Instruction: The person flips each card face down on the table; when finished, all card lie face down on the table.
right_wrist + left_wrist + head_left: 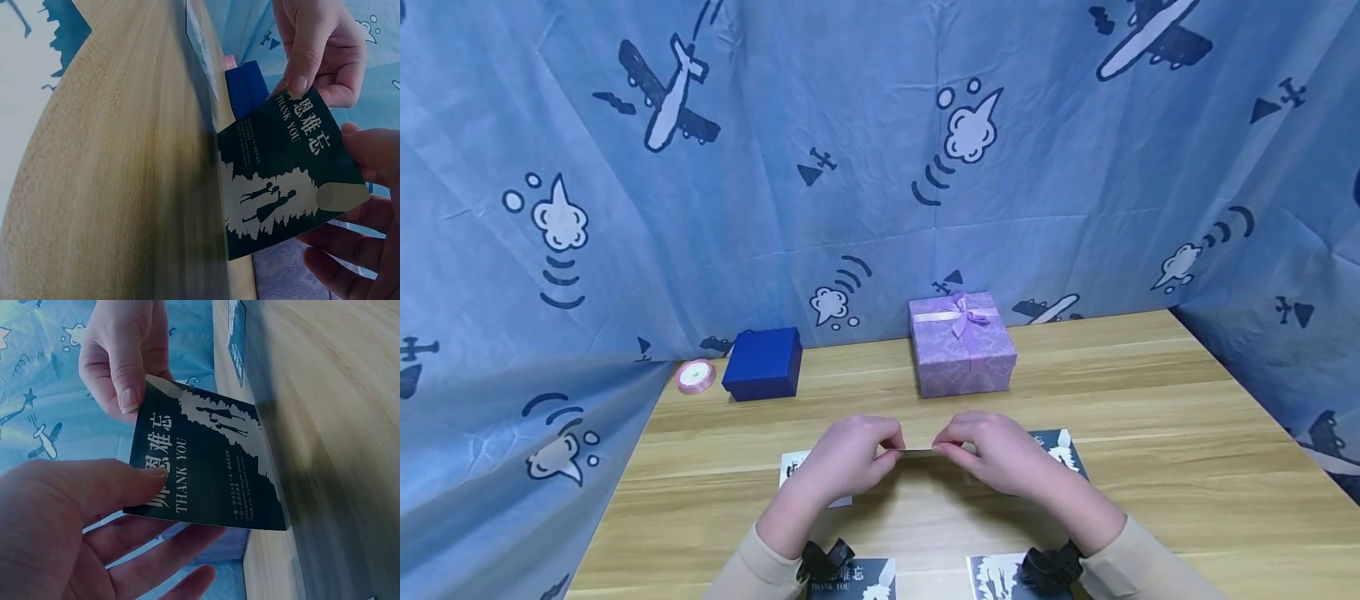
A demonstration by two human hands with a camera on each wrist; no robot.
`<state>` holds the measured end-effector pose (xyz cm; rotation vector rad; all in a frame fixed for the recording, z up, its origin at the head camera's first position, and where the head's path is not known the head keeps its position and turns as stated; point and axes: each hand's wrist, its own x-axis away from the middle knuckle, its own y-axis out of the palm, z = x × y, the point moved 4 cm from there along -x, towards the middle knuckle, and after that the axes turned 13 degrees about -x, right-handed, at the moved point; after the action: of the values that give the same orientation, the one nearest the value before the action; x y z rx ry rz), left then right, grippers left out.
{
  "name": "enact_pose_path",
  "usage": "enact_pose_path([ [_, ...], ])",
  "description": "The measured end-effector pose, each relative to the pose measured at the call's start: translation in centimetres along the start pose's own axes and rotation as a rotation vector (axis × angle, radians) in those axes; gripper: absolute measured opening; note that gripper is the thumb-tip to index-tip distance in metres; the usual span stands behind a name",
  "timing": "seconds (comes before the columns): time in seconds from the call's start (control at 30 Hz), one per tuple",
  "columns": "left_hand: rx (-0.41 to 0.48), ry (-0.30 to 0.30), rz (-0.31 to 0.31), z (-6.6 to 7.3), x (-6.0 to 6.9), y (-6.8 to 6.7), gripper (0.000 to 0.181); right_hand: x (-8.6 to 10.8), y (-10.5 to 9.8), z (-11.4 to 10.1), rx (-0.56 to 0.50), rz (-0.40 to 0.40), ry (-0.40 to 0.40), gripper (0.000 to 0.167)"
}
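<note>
A dark green THANK YOU card (212,469) with white lettering and silhouetted figures is held up between both hands, its edge lifted off the table in the wrist views. From the head view it shows only as a thin line (917,451). My left hand (853,454) pinches one end between thumb and fingers. At the other end, my right hand (988,450) pinches it the same way. Beside the left hand lies a pale card (793,463), partly covered. A dark card (1063,448) lies partly behind the right hand.
Two more dark cards lie near the front edge, a left one (853,581) and a right one (995,577), partly hidden by the wrist straps. At the back stand a blue box (762,362), a purple gift box (962,346) with a bow, and a pink ribbon roll (696,377).
</note>
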<state>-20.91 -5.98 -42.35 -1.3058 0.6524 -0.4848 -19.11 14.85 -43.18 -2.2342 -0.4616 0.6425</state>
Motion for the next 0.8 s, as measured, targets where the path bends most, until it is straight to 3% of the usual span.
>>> enact_pose_path([
  [0.27, 0.064, -0.007, -0.058, 0.04, -0.21, 0.42, 0.013, 0.03, 0.17, 0.02, 0.023, 0.002, -0.005, 0.009],
  [0.8, 0.103, 0.009, -0.143, 0.02, -0.06, 0.8, 0.015, 0.32, 0.46, 0.27, -0.069, -0.115, -0.003, 0.017],
])
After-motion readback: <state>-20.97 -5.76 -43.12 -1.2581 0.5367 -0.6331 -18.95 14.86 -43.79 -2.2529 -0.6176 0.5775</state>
